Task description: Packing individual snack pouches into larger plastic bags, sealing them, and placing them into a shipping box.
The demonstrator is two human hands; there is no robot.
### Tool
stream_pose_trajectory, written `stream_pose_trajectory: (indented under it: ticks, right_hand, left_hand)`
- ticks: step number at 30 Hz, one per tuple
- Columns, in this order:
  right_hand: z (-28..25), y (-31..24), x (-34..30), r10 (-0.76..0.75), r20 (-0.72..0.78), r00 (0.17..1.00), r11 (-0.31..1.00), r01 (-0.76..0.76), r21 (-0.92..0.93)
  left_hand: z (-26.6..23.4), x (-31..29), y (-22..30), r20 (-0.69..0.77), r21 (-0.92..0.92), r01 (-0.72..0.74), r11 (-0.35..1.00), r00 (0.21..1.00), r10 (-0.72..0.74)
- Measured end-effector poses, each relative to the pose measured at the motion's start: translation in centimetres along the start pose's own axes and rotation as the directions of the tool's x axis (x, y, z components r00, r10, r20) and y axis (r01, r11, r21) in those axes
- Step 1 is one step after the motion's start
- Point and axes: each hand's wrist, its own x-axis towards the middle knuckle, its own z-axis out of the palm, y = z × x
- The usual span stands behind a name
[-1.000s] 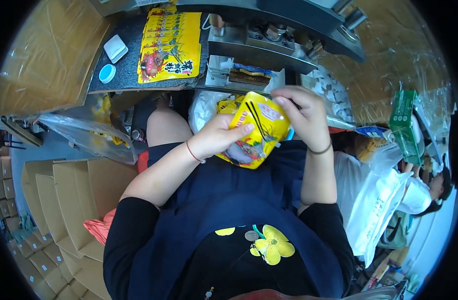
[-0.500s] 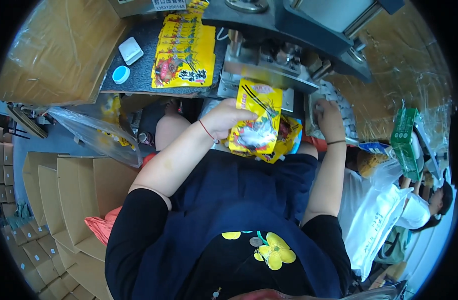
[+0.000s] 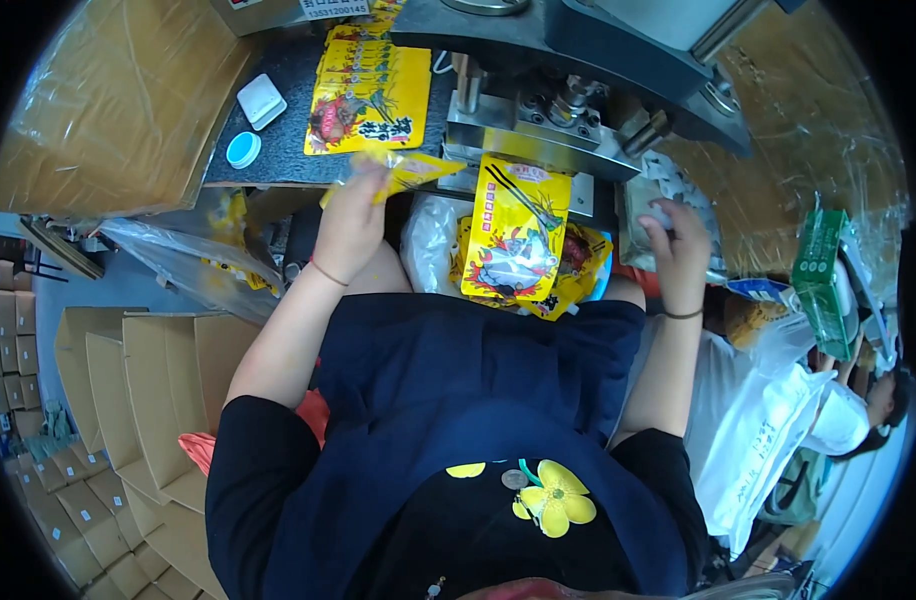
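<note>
My left hand [image 3: 353, 225] is closed on a thin yellow pouch [image 3: 423, 172] just below the near edge of the black tabletop. Beyond it, several overlapping yellow printed pouches [image 3: 373, 100] lie fanned in a stack. In front of the metal press [image 3: 548, 130] another yellow pouch [image 3: 518, 235] stands with its printed face toward me; no hand touches it. Below and behind that one, more filled yellow pouches [image 3: 586, 265] sit in a pile near my lap. My right hand [image 3: 682, 250] hovers at a container of small grey-white pieces [image 3: 668, 185], thumb and fingers apart.
A white square box [image 3: 261, 101] and a round blue-topped lid [image 3: 243, 149] rest on the tabletop. Large taped cartons flank both sides. Clear plastic bags [image 3: 430, 245] hang near my knees. Open cardboard boxes [image 3: 158, 400] stand at left; another person sits at far right.
My left hand has let go of the pouch at the press and moved left, now gripping another pouch near the stack. My right hand's fingers have spread and it has shifted slightly right.
</note>
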Motion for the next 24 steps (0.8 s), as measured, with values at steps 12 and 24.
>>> stream_pose_trajectory:
  ticks: [12,24]
  right_hand:
    - [3.8,-9.2,2.3,-0.125,0.162,0.979,0.893,0.040,0.449]
    - [0.7,2.8,1.1,0.157,0.155,0.975,0.873,-0.064,-0.483]
  left_hand:
    - [4.4,-0.6,11.6,0.730,-0.581,0.696,0.421,0.675,-0.107]
    - [6.8,1.2,10.8,0.861,-0.500,0.847,-0.180,0.508,0.000]
